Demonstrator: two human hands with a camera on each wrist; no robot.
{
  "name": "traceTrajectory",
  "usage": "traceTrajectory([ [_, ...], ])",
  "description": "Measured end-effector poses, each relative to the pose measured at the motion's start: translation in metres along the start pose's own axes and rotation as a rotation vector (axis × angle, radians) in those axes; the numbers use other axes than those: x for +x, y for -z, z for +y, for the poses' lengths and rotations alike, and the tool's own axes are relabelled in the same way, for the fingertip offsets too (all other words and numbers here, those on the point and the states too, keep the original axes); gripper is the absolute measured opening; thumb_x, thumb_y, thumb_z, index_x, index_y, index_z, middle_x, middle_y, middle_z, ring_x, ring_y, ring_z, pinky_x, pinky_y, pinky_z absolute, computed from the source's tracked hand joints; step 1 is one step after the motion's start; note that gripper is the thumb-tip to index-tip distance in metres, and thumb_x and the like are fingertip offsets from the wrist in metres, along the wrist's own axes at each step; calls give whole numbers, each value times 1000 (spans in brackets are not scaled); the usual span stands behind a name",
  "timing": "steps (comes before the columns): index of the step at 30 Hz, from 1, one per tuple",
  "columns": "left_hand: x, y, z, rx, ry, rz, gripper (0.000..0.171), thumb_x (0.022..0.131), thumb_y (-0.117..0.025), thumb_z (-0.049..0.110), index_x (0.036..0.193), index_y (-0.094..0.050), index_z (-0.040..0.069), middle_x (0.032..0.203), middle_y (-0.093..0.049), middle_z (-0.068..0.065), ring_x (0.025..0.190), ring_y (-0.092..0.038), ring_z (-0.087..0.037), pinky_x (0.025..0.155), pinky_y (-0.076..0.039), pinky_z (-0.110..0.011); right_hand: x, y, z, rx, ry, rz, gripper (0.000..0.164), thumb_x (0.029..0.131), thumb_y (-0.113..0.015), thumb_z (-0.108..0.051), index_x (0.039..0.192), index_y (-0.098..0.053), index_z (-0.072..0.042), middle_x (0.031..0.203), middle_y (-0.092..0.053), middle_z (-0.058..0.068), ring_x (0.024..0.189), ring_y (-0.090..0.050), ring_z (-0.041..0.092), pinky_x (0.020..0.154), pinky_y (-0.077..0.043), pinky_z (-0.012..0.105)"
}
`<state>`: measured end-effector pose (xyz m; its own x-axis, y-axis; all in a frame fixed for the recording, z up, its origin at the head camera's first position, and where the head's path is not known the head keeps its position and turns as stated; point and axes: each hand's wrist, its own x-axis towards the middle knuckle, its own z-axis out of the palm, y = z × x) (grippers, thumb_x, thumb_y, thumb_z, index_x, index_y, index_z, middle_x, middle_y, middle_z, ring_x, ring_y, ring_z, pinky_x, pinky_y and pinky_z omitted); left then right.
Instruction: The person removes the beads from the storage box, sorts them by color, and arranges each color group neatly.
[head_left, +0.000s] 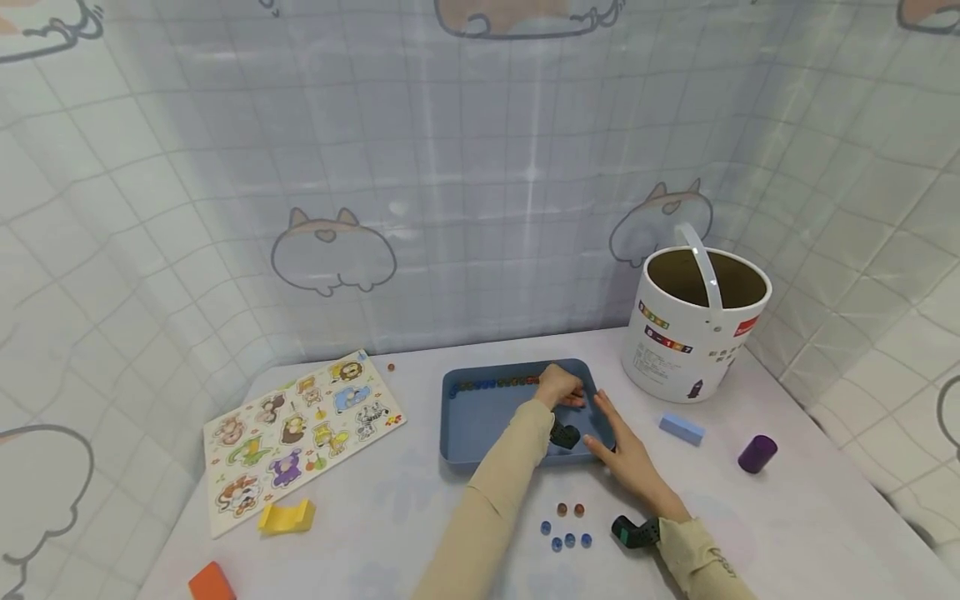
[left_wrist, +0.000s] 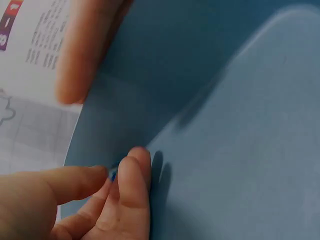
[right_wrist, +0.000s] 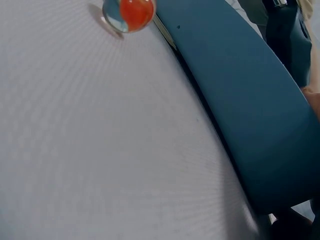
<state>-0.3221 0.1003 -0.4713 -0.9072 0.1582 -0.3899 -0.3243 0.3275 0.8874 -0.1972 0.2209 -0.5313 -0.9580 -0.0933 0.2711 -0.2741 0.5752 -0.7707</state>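
Note:
In the head view my left hand (head_left: 558, 387) is inside the blue tray (head_left: 480, 461), at its back right corner. Its thumb and fingertips pinch a small blue marble (left_wrist: 114, 175), mostly covered by the fingers in the left wrist view. Along the tray's back wall runs a row of marbles (head_left: 491, 384) in blue, green and reddish tones. My right hand (head_left: 632, 463) is at the tray's right edge with thumb and fingers spread, holding nothing. In front of the tray lie two orange-brown marbles (head_left: 579, 509) and several blue marbles (head_left: 570, 540).
A white bucket (head_left: 660, 367) with a handle stands back right, near a light blue block (head_left: 682, 429) and a purple cylinder (head_left: 757, 454). Leftward lie an animal puzzle board (head_left: 307, 433), a yellow block (head_left: 287, 517), an orange block (head_left: 212, 582) and a lone brown marble (head_left: 391, 367).

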Motion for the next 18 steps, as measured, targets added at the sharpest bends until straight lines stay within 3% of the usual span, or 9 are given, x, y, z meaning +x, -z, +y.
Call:
traceTrajectory([
  [5,-11,-1,0,39,-12,-14,10,87,-65,0,85,-71,-8,88,-72,-24,70,-74,-25,67,-60,-31,0,-1,0,2,5,-2,72,95,-59,-29,154,-24,-9,162,-16,15,145,-22,45,109,-24,67],
  [11,-21,11,-2,3,-67,-99,16,90,-65,4,98,-71,-8,88,-73,-20,57,-67,-13,67,-59,-29,-1,-3,-1,-9,-3,-12,72,95,-59,-30,155,-23,-10,162,-15,15,145,-22,44,110,-24,66],
  [14,-25,22,-1,-6,-118,-163,18,92,-65,8,104,-70,-5,87,-72,-15,59,-66,-11,70,-59,-30,-1,-1,-1,-12,-6,-8,73,95,-60,-30,154,-23,-10,162,-16,15,145,-23,44,110,-25,65],
  [18,-40,39,3,-4,-177,-210,20,93,-66,13,107,-69,0,89,-72,-13,65,-69,-13,81,-58,-41,0,2,-2,-9,-4,-11,73,95,-60,-29,154,-23,-8,162,-15,16,145,-23,45,109,-25,66],
])
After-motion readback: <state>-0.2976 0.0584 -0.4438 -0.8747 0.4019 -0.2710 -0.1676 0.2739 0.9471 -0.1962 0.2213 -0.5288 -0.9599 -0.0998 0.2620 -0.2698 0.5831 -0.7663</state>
